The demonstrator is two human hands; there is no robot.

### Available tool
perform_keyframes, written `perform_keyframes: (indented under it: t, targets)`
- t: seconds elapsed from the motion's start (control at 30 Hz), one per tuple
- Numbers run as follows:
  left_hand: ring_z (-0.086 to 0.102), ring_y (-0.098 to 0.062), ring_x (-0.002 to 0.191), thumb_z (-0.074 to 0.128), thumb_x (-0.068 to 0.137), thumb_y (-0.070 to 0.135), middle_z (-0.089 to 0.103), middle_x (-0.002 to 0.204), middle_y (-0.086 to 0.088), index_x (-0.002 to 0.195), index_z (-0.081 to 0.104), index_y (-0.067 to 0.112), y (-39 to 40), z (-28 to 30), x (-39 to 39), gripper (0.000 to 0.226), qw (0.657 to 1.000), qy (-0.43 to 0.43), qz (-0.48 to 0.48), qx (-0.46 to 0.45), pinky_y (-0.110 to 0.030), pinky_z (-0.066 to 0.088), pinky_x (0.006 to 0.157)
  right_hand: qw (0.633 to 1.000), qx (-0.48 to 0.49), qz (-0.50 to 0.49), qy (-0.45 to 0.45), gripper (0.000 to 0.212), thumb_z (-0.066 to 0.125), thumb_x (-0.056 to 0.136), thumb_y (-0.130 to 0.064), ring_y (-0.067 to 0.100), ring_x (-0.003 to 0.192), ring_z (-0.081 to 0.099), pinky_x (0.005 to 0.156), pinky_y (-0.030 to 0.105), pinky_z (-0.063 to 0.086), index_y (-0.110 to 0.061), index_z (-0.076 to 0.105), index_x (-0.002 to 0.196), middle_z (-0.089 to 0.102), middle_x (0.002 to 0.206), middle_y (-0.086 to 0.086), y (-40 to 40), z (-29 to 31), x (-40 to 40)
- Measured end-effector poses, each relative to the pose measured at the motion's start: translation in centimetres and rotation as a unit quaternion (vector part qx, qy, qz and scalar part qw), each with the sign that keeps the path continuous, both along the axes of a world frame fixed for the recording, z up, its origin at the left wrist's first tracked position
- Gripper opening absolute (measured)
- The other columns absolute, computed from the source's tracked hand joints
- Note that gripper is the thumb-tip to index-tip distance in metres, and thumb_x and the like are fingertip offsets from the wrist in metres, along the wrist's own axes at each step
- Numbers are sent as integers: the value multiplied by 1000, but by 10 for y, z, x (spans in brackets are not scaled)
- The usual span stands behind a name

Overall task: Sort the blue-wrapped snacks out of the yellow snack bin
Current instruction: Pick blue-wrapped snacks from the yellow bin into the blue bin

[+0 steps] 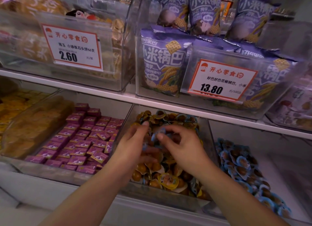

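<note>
A blue-wrapped snack (156, 135) is pinched between thumb and fingers of the right hand (181, 145), lifted just above the yellow snack bin (206, 136) for removal. The left hand (135, 143) reaches in beside it, fingers curled, apparently holding more blue pieces; blur prevents certainty. The blue snack bin (239, 166) sits adjacent right. Pink boxes (81, 141) lie left.
</note>
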State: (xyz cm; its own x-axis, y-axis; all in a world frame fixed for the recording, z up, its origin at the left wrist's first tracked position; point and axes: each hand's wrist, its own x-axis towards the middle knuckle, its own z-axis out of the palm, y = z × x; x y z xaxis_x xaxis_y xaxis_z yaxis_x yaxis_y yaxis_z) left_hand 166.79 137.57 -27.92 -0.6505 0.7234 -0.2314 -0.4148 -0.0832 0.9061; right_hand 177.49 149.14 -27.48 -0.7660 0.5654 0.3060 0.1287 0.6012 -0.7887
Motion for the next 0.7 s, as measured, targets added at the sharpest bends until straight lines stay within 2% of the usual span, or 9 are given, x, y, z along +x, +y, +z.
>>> perform_keyframes:
  t: [0.1, 0.2, 0.23, 0.3, 0.37, 0.43, 0.57, 0.63, 0.7]
  targets:
    - [74, -28, 91, 61, 94, 33, 73, 109, -18, 119, 64, 8, -1, 6, 4, 36, 982, -166, -63, 69, -36, 59, 61, 998, -2, 66, -26, 25, 64, 90, -40, -1, 100, 65, 87, 17, 52, -41, 69, 115, 69, 107, -14, -5, 5, -5]
    - [71, -26, 75, 62, 94, 16, 66, 108, -21, 117, 61, 1, -4, 4, -1, 28, 969, -239, -25, 57, -25, 51, 44, 990, -101, -81, 48, 21, 59, 94, -33, 16, 94, 71, 92, 35, 55, -32, 71, 111, 74, 104, -7, 20, 14, -6]
    - [68, -24, 71, 63, 92, 14, 63, 106, -21, 115, 60, 0, -6, 4, -3, 27, 967, -247, -22, 60, -23, 48, 41, 986, -80, -142, 43, 22, 59, 95, -30, 20, 100, 69, 97, 37, 52, -28, 71, 114, 72, 109, -5, 32, 16, -3]
    - [63, -22, 68, 63, 90, 14, 59, 99, -21, 113, 57, -1, -8, 7, -8, 28, 964, -251, -32, 79, -23, 45, 41, 980, 82, -129, -127, 31, 56, 96, -28, 25, 114, 61, 100, 32, 47, -22, 64, 126, 65, 123, 3, 49, 13, 2]
    - [60, -22, 68, 61, 89, 15, 59, 95, -19, 111, 56, 2, -10, 9, -11, 26, 963, -245, -54, 101, -24, 44, 42, 919, 211, -27, -333, 48, 56, 95, -35, 27, 126, 49, 104, 34, 42, -29, 48, 142, 51, 140, 3, 45, -1, 2]
    - [59, -22, 70, 63, 88, 16, 58, 97, -18, 110, 56, 5, -13, 10, -10, 26, 963, -236, -70, 113, -24, 44, 43, 870, 279, 2, -407, 56, 56, 92, -39, 30, 128, 44, 103, 40, 41, -30, 42, 145, 45, 142, 2, 39, -13, -2]
    - [60, -19, 66, 72, 73, 10, 62, 92, -15, 111, 60, 4, -19, 12, -8, 39, 973, -192, -58, 112, -21, 39, 43, 873, 310, -47, -373, 29, 55, 93, -28, 29, 113, 56, 90, 33, 47, -20, 61, 120, 57, 122, 9, 48, -1, -8]
    - [60, -19, 63, 73, 66, 9, 65, 87, -14, 116, 58, 5, -22, 14, -12, 52, 980, -162, -45, 111, -21, 39, 43, 872, 308, -70, -374, 33, 54, 95, -30, 30, 116, 54, 95, 32, 45, -18, 60, 125, 55, 126, 12, 53, 9, -5]
    - [61, -19, 64, 74, 65, 11, 68, 86, -13, 119, 58, 6, -26, 15, -15, 57, 983, -145, -43, 107, -21, 40, 43, 902, 293, -85, -306, 35, 54, 96, -30, 26, 113, 56, 91, 30, 45, -21, 56, 129, 58, 124, 10, 46, 14, -8]
